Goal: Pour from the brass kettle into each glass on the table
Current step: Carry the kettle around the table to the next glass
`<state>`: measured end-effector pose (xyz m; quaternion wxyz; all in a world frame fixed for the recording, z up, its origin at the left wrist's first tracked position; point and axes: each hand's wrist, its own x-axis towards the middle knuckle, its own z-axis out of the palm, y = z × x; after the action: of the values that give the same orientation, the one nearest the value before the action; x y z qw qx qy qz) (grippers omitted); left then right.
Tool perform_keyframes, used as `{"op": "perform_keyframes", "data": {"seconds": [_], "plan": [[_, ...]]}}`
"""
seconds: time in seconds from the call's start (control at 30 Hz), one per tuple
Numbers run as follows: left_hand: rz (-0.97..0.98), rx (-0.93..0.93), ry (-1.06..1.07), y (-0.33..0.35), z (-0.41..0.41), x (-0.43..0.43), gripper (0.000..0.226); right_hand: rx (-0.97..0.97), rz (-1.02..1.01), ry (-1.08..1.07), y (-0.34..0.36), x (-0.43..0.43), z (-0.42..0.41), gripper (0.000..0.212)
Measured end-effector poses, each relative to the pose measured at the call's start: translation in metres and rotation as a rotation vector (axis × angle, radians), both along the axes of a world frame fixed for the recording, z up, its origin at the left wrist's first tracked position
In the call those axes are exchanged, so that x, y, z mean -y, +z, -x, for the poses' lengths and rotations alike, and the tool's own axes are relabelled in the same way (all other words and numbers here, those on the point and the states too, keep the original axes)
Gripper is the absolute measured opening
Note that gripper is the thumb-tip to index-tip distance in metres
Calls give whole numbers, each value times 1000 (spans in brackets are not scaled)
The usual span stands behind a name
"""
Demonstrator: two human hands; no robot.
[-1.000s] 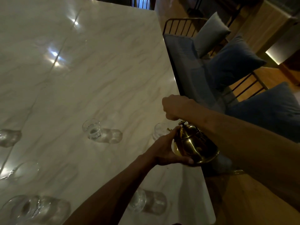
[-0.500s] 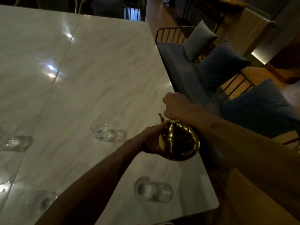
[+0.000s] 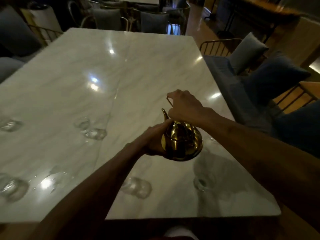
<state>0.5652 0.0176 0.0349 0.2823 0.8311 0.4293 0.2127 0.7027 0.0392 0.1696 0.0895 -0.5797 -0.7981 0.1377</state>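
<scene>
The brass kettle (image 3: pixel 181 144) is held upright above the right part of the marble table (image 3: pixel 138 75), its spout pointing away from me. My right hand (image 3: pixel 183 106) grips its thin handle from above. My left hand (image 3: pixel 154 141) cups the kettle's left side and underside. Several clear glasses stand on the table: one (image 3: pixel 90 129) left of the kettle, one (image 3: pixel 136 187) below my left forearm, one (image 3: pixel 201 183) near the right front, and blurred ones at the left edge (image 3: pixel 10 124) (image 3: pixel 12 187).
Cushioned chairs (image 3: pixel 251 52) with metal frames line the table's right side. More chairs (image 3: pixel 107 19) stand beyond the far edge. The near table edge (image 3: pixel 190 216) runs just in front of me. Wooden floor shows at right.
My view has tilted up and pulled back, showing the whole table. The kettle has come from a tilt to upright, with both hands still on it, and sits further over the table.
</scene>
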Motion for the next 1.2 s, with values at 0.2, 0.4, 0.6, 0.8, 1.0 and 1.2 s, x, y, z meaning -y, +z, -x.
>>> {"op": "perform_keyframes", "data": {"seconds": [0.2,0.4,0.6,0.8,1.0,1.2], "plan": [[-34,20,175,-1,99,41,127,-44,-7,167,-1,17,101,48],[-49,93,366,-9,185,72,119,-63,-11,354,-6,21,197,45],[5,103,518,-26,255,96,120,-97,57,478,-24,19,280,41],[41,57,540,-51,312,106,114,-82,128,531,-60,17,342,50],[54,-27,474,-73,364,108,116,-91,219,494,-85,17,389,54],[47,-64,421,-89,407,102,116,-119,269,427,-101,20,421,54]]}}
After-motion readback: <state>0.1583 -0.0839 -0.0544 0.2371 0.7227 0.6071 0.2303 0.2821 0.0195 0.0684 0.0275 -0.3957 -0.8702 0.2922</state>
